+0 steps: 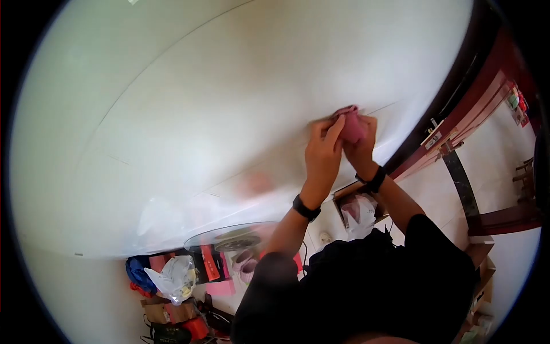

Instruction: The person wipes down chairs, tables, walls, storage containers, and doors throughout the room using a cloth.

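A folded pink cloth (354, 129) is held up between both hands in front of the pale, glossy wall (229, 103). My left hand (324, 150) grips its left side with bent fingers. On the right side of the cloth, my right hand (363, 148) is closed round it, its fingers partly hidden behind the cloth. Each wrist wears a black band. Whether the cloth touches the wall cannot be made out.
Below stand a glass-topped table (229, 232), pink shoes (245, 265), a white plastic bag (175, 279) and several boxes. An open box (344, 198) holds another plastic bag (360, 215). A dark red door frame (458, 129) is at the right.
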Motion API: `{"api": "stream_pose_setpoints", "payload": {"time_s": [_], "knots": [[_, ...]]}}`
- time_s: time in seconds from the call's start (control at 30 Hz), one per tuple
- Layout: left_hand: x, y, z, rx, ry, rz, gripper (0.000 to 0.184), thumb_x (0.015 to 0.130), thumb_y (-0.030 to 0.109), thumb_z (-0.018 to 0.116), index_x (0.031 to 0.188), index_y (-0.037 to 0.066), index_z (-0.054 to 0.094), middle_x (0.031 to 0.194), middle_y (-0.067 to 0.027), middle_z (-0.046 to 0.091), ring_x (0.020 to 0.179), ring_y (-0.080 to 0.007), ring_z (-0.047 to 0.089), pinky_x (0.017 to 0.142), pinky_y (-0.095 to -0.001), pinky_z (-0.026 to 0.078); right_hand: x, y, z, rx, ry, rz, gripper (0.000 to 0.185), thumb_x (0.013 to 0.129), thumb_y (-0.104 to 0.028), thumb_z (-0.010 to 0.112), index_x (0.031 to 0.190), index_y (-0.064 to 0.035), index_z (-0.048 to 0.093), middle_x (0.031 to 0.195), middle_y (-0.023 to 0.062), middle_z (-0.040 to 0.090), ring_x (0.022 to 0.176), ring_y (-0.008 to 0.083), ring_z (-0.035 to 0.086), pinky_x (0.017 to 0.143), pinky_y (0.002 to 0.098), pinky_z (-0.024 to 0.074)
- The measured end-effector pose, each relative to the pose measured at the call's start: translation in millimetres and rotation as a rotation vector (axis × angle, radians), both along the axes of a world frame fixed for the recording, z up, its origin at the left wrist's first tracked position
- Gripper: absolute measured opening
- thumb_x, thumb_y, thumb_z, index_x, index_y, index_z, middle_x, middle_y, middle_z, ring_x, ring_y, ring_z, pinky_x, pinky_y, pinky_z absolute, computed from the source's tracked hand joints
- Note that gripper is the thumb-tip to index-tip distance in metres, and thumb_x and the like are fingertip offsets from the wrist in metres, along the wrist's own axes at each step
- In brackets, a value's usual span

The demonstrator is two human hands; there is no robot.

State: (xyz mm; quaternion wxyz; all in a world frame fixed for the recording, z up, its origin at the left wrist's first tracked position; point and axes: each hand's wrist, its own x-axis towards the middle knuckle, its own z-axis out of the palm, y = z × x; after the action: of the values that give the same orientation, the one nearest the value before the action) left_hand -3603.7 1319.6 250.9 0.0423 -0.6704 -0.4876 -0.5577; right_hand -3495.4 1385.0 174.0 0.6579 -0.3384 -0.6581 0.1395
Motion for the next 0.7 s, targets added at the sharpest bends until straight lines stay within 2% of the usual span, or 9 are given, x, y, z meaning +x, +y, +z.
{"api": "stream_pose_setpoints", "payload": {"time_s": [0.07, 0.13, 0.17, 0.2, 0.33, 0.37, 0.47, 0.57, 0.7], "knots": [[-3.2, -10.7, -21.0, -0.131, -0.044, 0.017, 0.043, 0.081, -0.005, 0.066, 0.121, 0.01, 0.066, 0.106, -0.0096, 0.06, 0.089, -0.0269, 0.064, 0.073, -0.0341, 0.053, 1.8, -14.8, -15.3, -0.112, 0.024, 0.105, 0.04, 0.083, -0.004, 0.065, 0.12, 0.0017, 0.05, 0.113, 0.0191, 0.054, 0.097, 0.0369, 0.061, 0.082, 0.0392, 0.0534], [-7.4, -16.2, -31.6, -0.222, -0.085, 0.045, 0.042, 0.081, -0.006, 0.066, 0.121, 0.008, 0.065, 0.106, -0.0104, 0.061, 0.091, -0.0282, 0.064, 0.074, -0.0349, 0.053, -0.8, -35.8, 13.0, 0.042, -0.266, -0.011, 0.032, 0.083, -0.002, 0.062, 0.115, 0.0002, 0.057, 0.115, 0.0192, 0.055, 0.1, 0.0393, 0.061, 0.083, 0.0415, 0.0535], [-5.5, -20.4, -30.2, -0.208, -0.133, 0.087, 0.041, 0.08, -0.007, 0.065, 0.117, 0.009, 0.066, 0.104, -0.0101, 0.061, 0.092, -0.027, 0.063, 0.072, -0.034, 0.054, -3.9, -40.5, 21.1, 0.016, -0.239, 0.066, 0.042, 0.074, 0.005, 0.064, 0.115, -0.0001, 0.059, 0.117, 0.0202, 0.052, 0.101, 0.0414, 0.057, 0.084, 0.0435, 0.0515], [-2.1, -25.0, -29.6, -0.194, -0.181, 0.127, 0.04, 0.078, -0.009, 0.064, 0.113, 0.009, 0.067, 0.102, -0.0097, 0.061, 0.093, -0.0257, 0.062, 0.071, -0.0332, 0.054, -5.2, -39.3, 22.3, 0.03, -0.24, 0.101, 0.044, 0.072, 0.005, 0.064, 0.116, -0.0001, 0.058, 0.118, 0.0194, 0.052, 0.102, 0.0402, 0.057, 0.085, 0.0426, 0.0514], [21.1, -8.8, -21.4, -0.037, -0.164, 0.242, 0.036, 0.076, -0.012, 0.062, 0.105, 0.008, 0.067, 0.095, -0.0069, 0.059, 0.087, -0.0195, 0.062, 0.059, -0.0271, 0.055, 20.5, -20.3, 49.8, 0.067, -0.216, 0.248, 0.041, 0.075, 0.005, 0.064, 0.116, 0.0001, 0.058, 0.116, 0.0185, 0.052, 0.103, 0.0382, 0.056, 0.085, 0.0411, 0.0508], [28.8, -2.1, -16.4, 0.002, -0.12, 0.285, 0.039, 0.077, -0.014, 0.061, 0.109, 0.009, 0.068, 0.093, -0.0062, 0.058, 0.082, -0.0175, 0.061, 0.06, -0.0259, 0.055, 29.4, -14.6, 59.3, 0.094, -0.211, 0.275, 0.041, 0.076, 0.005, 0.064, 0.116, 0.0003, 0.058, 0.115, 0.0185, 0.053, 0.103, 0.0379, 0.056, 0.085, 0.0409, 0.0508], [61.8, 12.6, 21.0, 0.024, -0.17, 0.228, 0.043, 0.077, -0.014, 0.061, 0.113, 0.009, 0.067, 0.095, -0.0067, 0.058, 0.083, -0.0172, 0.061, 0.061, -0.0254, 0.054, 56.1, 4.0, 85.4, 0.123, -0.189, 0.262, 0.039, 0.078, 0.005, 0.063, 0.116, 0.0013, 0.058, 0.115, 0.018, 0.053, 0.102, 0.0371, 0.057, 0.085, 0.0409, 0.0505], [90.9, 25.4, 44.0, -0.046, -0.179, 0.186, 0.044, 0.082, -0.007, 0.063, 0.124, 0.006, 0.063, 0.111, -0.0143, 0.062, 0.098, -0.0304, 0.061, 0.08, -0.0362, 0.052, 85.1, 25.0, 98.5, 0.075, -0.13, 0.298, 0.04, 0.077, 0.005, 0.063, 0.117, 0.0025, 0.057, 0.116, 0.0181, 0.053, 0.103, 0.0371, 0.057, 0.085, 0.04, 0.0504], [131.6, 54.4, 62.2, 0.021, -0.072, 0.103, 0.043, 0.082, -0.007, 0.063, 0.123, 0.007, 0.064, 0.113, -0.012, 0.061, 0.099, -0.029, 0.061, 0.081, -0.0354, 0.052, 127.5, 52.1, 108.4, 0.164, -0.112, 0.176, 0.041, 0.077, 0.008, 0.062, 0.118, 0.0029, 0.057, 0.116, 0.0183, 0.053, 0.103, 0.0372, 0.057, 0.085, 0.0366, 0.0495]]}}
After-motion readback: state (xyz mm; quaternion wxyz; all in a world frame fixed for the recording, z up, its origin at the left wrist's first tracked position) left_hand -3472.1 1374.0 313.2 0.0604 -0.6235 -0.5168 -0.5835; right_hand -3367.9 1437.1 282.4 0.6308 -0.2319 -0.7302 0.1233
